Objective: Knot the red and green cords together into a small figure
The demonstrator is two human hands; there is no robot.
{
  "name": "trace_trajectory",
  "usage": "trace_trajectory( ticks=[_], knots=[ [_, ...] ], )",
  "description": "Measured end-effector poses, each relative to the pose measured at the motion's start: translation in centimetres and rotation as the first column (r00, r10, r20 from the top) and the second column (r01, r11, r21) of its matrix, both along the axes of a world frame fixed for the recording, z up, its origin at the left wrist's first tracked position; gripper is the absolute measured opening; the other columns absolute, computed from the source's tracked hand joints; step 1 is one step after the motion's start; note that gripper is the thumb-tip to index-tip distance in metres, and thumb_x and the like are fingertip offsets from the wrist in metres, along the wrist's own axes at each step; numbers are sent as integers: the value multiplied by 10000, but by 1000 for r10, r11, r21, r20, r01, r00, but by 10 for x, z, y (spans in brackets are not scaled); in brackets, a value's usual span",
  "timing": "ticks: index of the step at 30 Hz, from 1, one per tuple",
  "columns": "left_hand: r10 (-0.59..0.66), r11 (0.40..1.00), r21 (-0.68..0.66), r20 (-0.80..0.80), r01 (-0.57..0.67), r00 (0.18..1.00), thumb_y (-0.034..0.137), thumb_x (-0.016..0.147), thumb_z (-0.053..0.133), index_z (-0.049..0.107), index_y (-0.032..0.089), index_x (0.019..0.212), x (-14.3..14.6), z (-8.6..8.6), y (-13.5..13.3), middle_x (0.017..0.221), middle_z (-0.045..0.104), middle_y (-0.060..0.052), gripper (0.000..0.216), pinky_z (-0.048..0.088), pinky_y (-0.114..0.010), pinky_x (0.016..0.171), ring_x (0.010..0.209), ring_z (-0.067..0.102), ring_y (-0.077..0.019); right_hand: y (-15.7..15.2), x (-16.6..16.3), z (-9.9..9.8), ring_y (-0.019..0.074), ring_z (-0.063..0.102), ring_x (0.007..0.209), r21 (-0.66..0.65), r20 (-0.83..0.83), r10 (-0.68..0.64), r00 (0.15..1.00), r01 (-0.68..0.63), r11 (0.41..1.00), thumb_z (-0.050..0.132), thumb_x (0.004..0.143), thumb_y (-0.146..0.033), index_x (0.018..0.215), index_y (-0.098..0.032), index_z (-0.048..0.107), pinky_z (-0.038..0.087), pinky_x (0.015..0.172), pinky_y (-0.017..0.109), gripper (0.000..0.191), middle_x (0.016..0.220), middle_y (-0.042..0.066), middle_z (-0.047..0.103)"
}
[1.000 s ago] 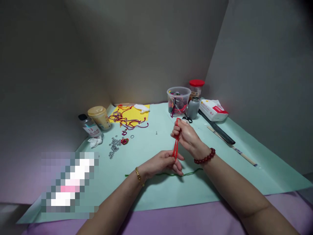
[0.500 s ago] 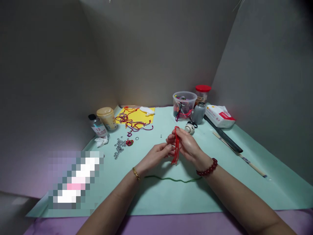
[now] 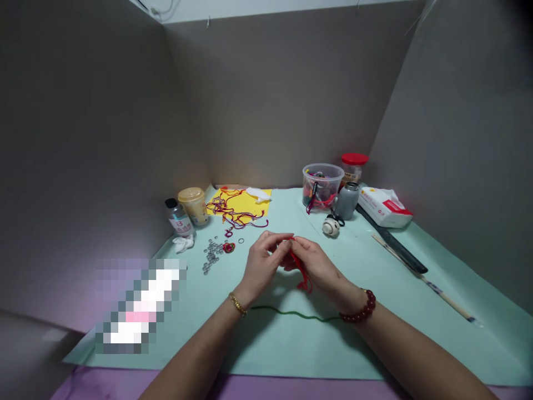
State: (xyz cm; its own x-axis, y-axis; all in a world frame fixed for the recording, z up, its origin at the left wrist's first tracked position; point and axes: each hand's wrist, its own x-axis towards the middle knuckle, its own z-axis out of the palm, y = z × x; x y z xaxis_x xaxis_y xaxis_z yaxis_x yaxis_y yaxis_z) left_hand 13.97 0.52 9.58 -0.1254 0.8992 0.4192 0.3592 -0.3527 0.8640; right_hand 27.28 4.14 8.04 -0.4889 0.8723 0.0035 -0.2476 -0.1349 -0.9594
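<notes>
Above a purple worktop (image 3: pixel 125 386) covered by a pale mint-green paper sheet (image 3: pixel 387 333) and boxed in by plain grey partition walls (image 3: pixel 270 100), the left hand (image 3: pixel 263 262) and right hand (image 3: pixel 317 265) meet, each grip pinching a thin red cord (image 3: pixel 303 275) just beyond a thin green cord (image 3: pixel 291 313).

pixel-blurred patch (image 3: pixel 139 305), red cord (image 3: pixel 301 270) top hidden, perhaps pinched

So the left hand (image 3: pixel 264 261) and right hand (image 3: pixel 314 264) meet mid-mat (image 3: pixel 375 333), with the held cord (image 3: pixel 303 275) pinched between them and a loose cord (image 3: pixel 291 313) lying just nearer the body. The rings (image 3: pixel 212 255) are left of the hands, with the cup (image 3: pixel 194 205) and bottle (image 3: pixel 179 219) behind them. The tub (image 3: pixel 322 186), jar (image 3: pixel 353 166) and flask (image 3: pixel 346 201) are back right, and the tissue pack (image 3: pixel 385 206) is right of those.
</notes>
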Motion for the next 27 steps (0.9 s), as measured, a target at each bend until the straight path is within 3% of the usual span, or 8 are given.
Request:
trace_trajectory(
  ticks=[3, 6, 11, 15, 18, 20, 24, 27],
  knots=[
    [-45, 990, -124, 182, 68, 982, 306, 805, 673, 724, 176, 862, 0, 1, 1, 793, 619, -19, 151, 465, -261, 669, 676, 569, -129, -1, 2, 3, 116, 590, 593, 0, 9, 22, 1000, -22, 1000, 664, 795, -505, 882, -157, 664, 471, 584, 261, 359, 709, 18, 643],
    [-127, 950, -217, 393, 226, 911, 335, 779, 705, 678, 147, 835, -2, 4, 2, 663, 601, 5, 198, 436, -253, 607, 598, 532, -113, -1, 6, 9, 114, 596, 591, -6, 12, 63, 998, -62, 998, 678, 783, -502, 848, -149, 665, 470, 589, 264, 359, 759, 46, 669],
    [-208, 908, -230, 477, 349, 854, 390, 799, 684, 625, 133, 774, -5, 7, 2, 600, 562, 17, 265, 399, -245, 584, 556, 482, -95, -1, 9, 13, 127, 606, 606, -12, 21, 145, 989, -144, 989, 660, 787, -502, 818, -146, 658, 471, 613, 280, 357, 778, 70, 684],
    [-122, 947, -221, 425, 233, 897, 386, 801, 673, 603, 143, 750, -7, 6, 4, 679, 562, 7, 258, 422, -248, 632, 619, 494, -103, 6, 15, 16, 159, 629, 684, 116, 119, 27, 992, -41, 992, 615, 806, -510, 781, -163, 644, 497, 708, 320, 350, 760, 54, 684],
    [-57, 970, -197, 383, 141, 922, 355, 789, 677, 610, 152, 758, -13, 10, 6, 726, 555, 9, 216, 426, -233, 683, 683, 495, -105, 15, 30, 27, 165, 622, 724, 368, 177, -209, 962, 133, 920, 570, 841, -504, 737, -177, 610, 494, 717, 308, 345, 742, 40, 673],
    [-42, 975, -186, 386, 123, 922, 344, 794, 668, 602, 157, 761, -18, 16, 6, 731, 544, 15, 200, 427, -228, 690, 684, 488, -100, 20, 46, 38, 155, 608, 664, 433, 195, -274, 942, 168, 885, 525, 876, -504, 758, -184, 581, 489, 650, 289, 346, 710, 31, 658],
    [-27, 983, -161, 350, 88, 936, 352, 809, 648, 594, 161, 763, -29, 29, 3, 740, 537, 16, 203, 436, -228, 702, 698, 491, -101, 19, 81, 62, 134, 541, 595, 555, 367, -313, 876, 63, 830, 447, 931, -479, 847, -196, 590, 433, 578, 259, 328, 648, -5, 587],
    [-1, 991, -130, 316, 44, 949, 352, 812, 643, 593, 165, 764, -35, 37, 1, 750, 547, 14, 199, 438, -226, 706, 708, 497, -103, 15, 97, 72, 155, 563, 658, 594, 677, -344, 651, -205, 778, 422, 944, -450, 834, -211, 627, 412, 617, 273, 333, 696, 12, 614]
  ],
)
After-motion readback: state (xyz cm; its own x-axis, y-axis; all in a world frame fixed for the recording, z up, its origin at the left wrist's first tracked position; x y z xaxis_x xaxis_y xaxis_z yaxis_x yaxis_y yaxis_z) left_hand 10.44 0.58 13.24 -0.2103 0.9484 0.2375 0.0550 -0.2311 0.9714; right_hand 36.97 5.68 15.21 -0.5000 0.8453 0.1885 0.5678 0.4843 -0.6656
